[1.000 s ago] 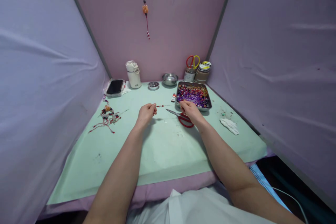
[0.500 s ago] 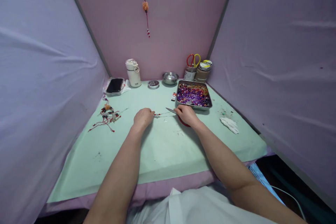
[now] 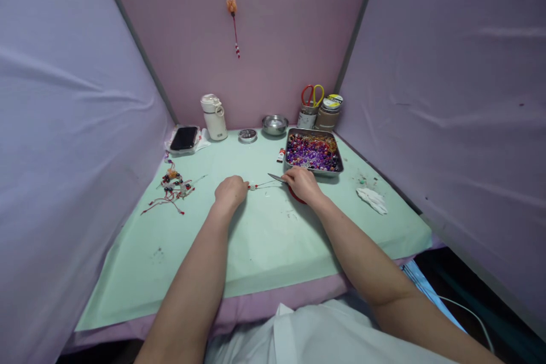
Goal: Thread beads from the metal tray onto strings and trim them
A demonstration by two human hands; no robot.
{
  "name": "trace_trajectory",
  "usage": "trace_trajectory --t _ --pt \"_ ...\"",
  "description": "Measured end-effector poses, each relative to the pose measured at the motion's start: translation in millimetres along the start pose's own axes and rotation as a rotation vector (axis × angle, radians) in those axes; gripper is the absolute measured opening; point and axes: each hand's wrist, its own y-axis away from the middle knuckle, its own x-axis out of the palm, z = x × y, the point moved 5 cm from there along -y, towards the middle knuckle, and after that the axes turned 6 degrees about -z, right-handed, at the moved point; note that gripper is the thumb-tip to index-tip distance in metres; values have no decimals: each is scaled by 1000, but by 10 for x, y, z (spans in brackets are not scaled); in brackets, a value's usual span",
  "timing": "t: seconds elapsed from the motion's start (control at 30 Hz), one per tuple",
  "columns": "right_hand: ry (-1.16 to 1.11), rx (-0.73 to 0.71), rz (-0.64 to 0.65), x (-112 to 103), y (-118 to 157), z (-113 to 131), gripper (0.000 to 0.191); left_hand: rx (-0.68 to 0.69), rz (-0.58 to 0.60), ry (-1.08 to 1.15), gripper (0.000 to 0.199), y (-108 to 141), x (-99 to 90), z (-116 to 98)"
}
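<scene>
Low over the pale green tabletop, my left hand [image 3: 231, 192] is closed in a pinch on a beaded cord [image 3: 253, 187] with red and clear beads. Two thin cord ends run from the beads to the right, toward my right hand [image 3: 301, 183]. That hand is wrapped round red-handled scissors [image 3: 277, 177], their blades pointing left above the cord ends. Whether its fingers also hold the cord ends I cannot tell. Just behind my right hand stands a metal tray [image 3: 340, 166] of purple, red and dark beads.
At left lie finished-looking beaded strings [image 3: 174, 187] and a phone [image 3: 185, 139]. Along the back stand a white bottle [image 3: 214, 118], a small round tin [image 3: 247, 136], a steel bowl [image 3: 275, 125], a scissors cup [image 3: 307, 118] and a jar [image 3: 330, 114]. A white glove [image 3: 372, 201] lies right.
The whole view has shifted slightly, so everything sits a little further left and up. Both hands keep their hold, with the cord and the scissors in nearly the same places.
</scene>
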Motion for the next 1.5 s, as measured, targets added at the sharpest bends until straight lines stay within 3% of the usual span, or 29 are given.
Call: trace_trajectory --t 0.27,0.67,1.33,1.4,1.5 --pt "-82 54 -7 -29 10 3 19 -2 18 -10 38 16 -9 -11" --pt "-305 39 -124 -64 -26 5 10 4 8 -21 36 4 2 -4" --pt "-189 117 -71 -62 -22 -34 12 -27 -24 -15 30 -38 23 57" --pt "-207 110 -77 -65 -21 -22 11 -24 -72 3 29 -34 -2 56" --pt "-267 55 -87 -71 -15 38 9 45 -249 123 27 -8 -90 -27"
